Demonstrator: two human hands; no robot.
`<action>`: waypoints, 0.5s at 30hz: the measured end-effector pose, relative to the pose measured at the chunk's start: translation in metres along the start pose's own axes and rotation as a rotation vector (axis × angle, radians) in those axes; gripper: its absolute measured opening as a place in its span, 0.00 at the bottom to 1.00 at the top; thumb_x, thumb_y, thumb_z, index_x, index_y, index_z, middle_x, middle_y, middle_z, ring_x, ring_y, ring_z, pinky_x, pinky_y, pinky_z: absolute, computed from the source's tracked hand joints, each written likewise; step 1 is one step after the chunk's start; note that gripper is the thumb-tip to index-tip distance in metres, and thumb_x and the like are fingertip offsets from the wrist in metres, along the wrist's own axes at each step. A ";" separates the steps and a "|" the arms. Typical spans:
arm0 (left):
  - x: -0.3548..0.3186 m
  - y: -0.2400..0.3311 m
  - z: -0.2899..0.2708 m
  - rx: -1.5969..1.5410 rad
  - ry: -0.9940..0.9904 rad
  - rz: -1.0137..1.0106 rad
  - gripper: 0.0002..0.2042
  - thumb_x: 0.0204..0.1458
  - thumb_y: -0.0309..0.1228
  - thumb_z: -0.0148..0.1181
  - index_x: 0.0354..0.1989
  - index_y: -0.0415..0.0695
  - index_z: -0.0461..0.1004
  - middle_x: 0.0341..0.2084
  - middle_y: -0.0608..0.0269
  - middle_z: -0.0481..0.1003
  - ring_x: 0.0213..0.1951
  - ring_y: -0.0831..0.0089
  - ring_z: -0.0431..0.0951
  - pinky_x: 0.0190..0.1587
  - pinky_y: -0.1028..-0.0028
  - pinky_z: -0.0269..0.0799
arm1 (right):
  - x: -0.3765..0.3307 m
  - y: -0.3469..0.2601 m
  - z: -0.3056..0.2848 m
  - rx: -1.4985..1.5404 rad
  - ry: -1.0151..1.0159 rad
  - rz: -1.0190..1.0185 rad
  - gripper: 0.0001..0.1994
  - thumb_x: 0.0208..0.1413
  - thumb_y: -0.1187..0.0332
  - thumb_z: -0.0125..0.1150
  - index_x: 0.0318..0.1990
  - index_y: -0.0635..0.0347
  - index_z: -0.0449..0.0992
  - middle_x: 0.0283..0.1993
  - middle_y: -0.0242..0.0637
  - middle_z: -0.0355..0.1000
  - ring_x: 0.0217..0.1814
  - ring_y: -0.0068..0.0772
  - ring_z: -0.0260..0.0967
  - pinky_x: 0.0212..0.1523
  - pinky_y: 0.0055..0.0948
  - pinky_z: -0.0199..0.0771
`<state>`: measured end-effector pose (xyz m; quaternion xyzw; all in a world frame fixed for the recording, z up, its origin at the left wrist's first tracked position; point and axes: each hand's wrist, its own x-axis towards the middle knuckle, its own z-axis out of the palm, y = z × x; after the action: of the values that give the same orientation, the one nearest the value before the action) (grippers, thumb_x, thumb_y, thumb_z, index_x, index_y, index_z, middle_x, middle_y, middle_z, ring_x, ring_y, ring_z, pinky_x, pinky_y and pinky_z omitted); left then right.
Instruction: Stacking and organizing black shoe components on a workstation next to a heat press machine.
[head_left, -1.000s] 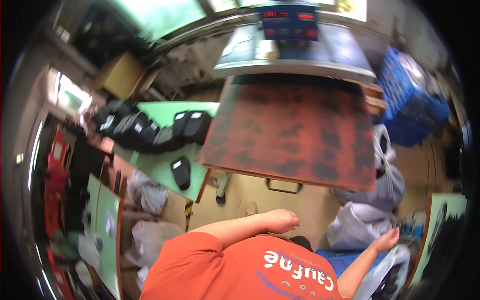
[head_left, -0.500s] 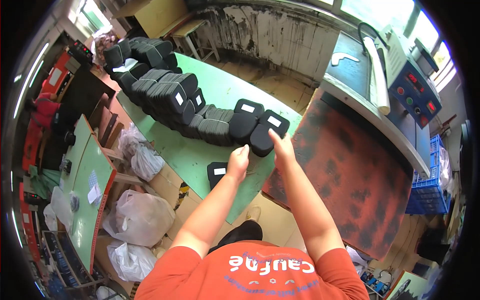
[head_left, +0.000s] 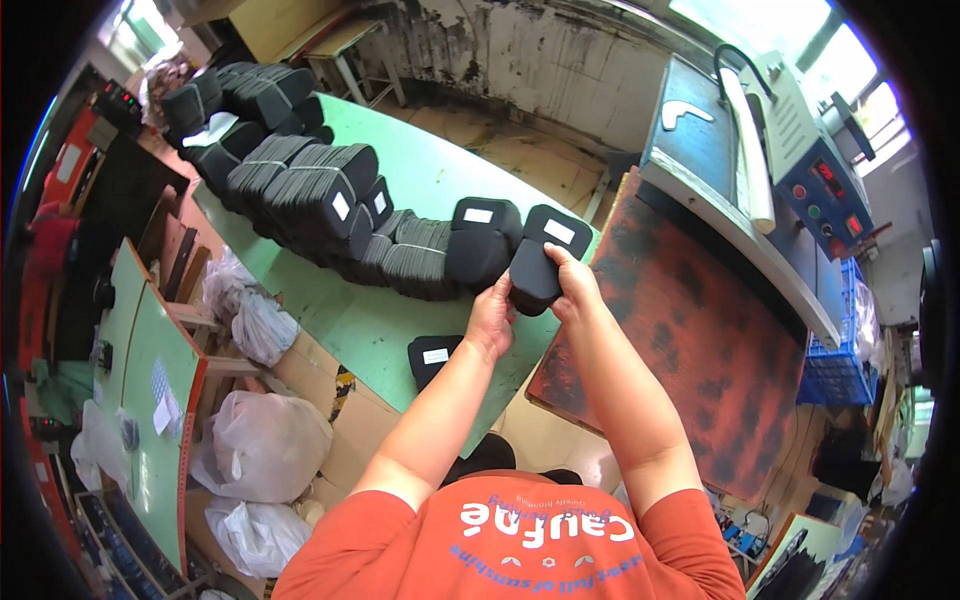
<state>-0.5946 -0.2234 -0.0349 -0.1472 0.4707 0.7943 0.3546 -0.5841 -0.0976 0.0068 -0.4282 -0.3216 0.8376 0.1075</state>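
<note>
A stack of black, round-ended pads with a white label on top sits between my hands at the table's right end. My right hand grips its right edge, thumb on the top face. At its lower left edge is my left hand, fingers closed against the side; the fingertips are partly hidden. Just left stands another labelled stack of black pads, apart from my grip. A smaller labelled black pad piece lies near the front edge, beside my left forearm.
Banded bundles of black pads run along the green table to the far left. On the right are a dark-stained reddish board and a machine with a control panel. Plastic bags lie on the floor at left.
My left hand has come up to the labelled stack's lower edge. My right hand has closed further round its side, and the stack has tilted and shifted slightly apart from its neighbour.
</note>
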 end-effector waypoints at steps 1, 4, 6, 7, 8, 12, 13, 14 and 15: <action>-0.010 0.005 0.013 0.007 0.028 0.001 0.17 0.50 0.49 0.56 0.39 0.50 0.73 0.32 0.75 0.73 0.32 0.81 0.68 0.35 0.79 0.57 | -0.008 -0.010 -0.002 0.018 -0.039 0.032 0.13 0.49 0.71 0.60 0.42 0.68 0.70 0.37 0.43 0.72 0.35 0.36 0.72 0.36 0.35 0.76; -0.019 -0.009 0.019 -0.021 -0.234 0.106 0.15 0.54 0.44 0.54 0.40 0.46 0.71 0.33 0.71 0.73 0.35 0.80 0.70 0.38 0.78 0.61 | -0.050 -0.038 -0.018 0.054 -0.082 0.053 0.13 0.50 0.72 0.58 0.43 0.67 0.70 0.37 0.43 0.72 0.35 0.36 0.72 0.36 0.35 0.77; -0.037 -0.027 0.026 -0.046 -0.419 0.094 0.18 0.53 0.42 0.57 0.39 0.38 0.67 0.29 0.65 0.72 0.31 0.79 0.71 0.36 0.77 0.65 | -0.087 -0.050 -0.042 -0.032 -0.090 -0.129 0.13 0.51 0.73 0.57 0.44 0.67 0.69 0.38 0.43 0.72 0.36 0.36 0.73 0.36 0.34 0.78; -0.052 -0.036 0.035 0.041 -0.437 0.054 0.17 0.53 0.40 0.58 0.39 0.37 0.68 0.29 0.64 0.73 0.31 0.78 0.72 0.37 0.76 0.66 | -0.099 -0.052 -0.063 -0.021 -0.067 -0.148 0.13 0.51 0.73 0.57 0.44 0.67 0.69 0.38 0.43 0.72 0.36 0.36 0.73 0.36 0.34 0.78; -0.064 -0.041 0.044 0.130 -0.453 0.016 0.17 0.53 0.39 0.58 0.39 0.35 0.69 0.30 0.63 0.74 0.32 0.76 0.73 0.38 0.75 0.68 | -0.113 -0.051 -0.084 -0.011 -0.052 -0.163 0.14 0.51 0.73 0.57 0.45 0.66 0.69 0.39 0.43 0.72 0.37 0.36 0.73 0.36 0.33 0.78; -0.064 -0.052 0.047 1.098 -0.591 0.212 0.15 0.54 0.33 0.54 0.41 0.31 0.72 0.34 0.57 0.76 0.37 0.74 0.74 0.44 0.75 0.68 | -0.128 -0.025 -0.156 0.036 0.145 -0.071 0.18 0.49 0.72 0.61 0.48 0.65 0.67 0.42 0.42 0.72 0.39 0.36 0.73 0.39 0.35 0.77; -0.056 -0.056 0.048 0.997 -0.485 0.360 0.16 0.53 0.34 0.54 0.41 0.30 0.72 0.36 0.49 0.75 0.39 0.65 0.75 0.44 0.72 0.68 | -0.130 -0.023 -0.160 -0.005 0.100 -0.139 0.20 0.49 0.72 0.61 0.49 0.65 0.66 0.43 0.40 0.72 0.41 0.35 0.72 0.42 0.34 0.76; -0.049 -0.060 0.051 0.888 -0.376 0.504 0.18 0.52 0.35 0.55 0.41 0.29 0.71 0.37 0.42 0.74 0.40 0.57 0.76 0.45 0.69 0.69 | -0.130 -0.023 -0.160 -0.071 0.032 -0.309 0.21 0.50 0.72 0.61 0.52 0.63 0.63 0.46 0.39 0.70 0.44 0.32 0.71 0.43 0.32 0.74; -0.049 -0.057 0.062 0.884 -0.375 0.513 0.22 0.54 0.40 0.52 0.43 0.29 0.70 0.40 0.37 0.72 0.45 0.51 0.73 0.49 0.64 0.66 | -0.131 -0.024 -0.161 -0.067 -0.002 -0.309 0.21 0.51 0.72 0.60 0.53 0.62 0.62 0.47 0.39 0.69 0.45 0.31 0.69 0.45 0.31 0.73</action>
<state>-0.5137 -0.1741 -0.0118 0.2798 0.7093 0.5944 0.2555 -0.3797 -0.0668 0.0382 -0.3762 -0.4117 0.8003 0.2203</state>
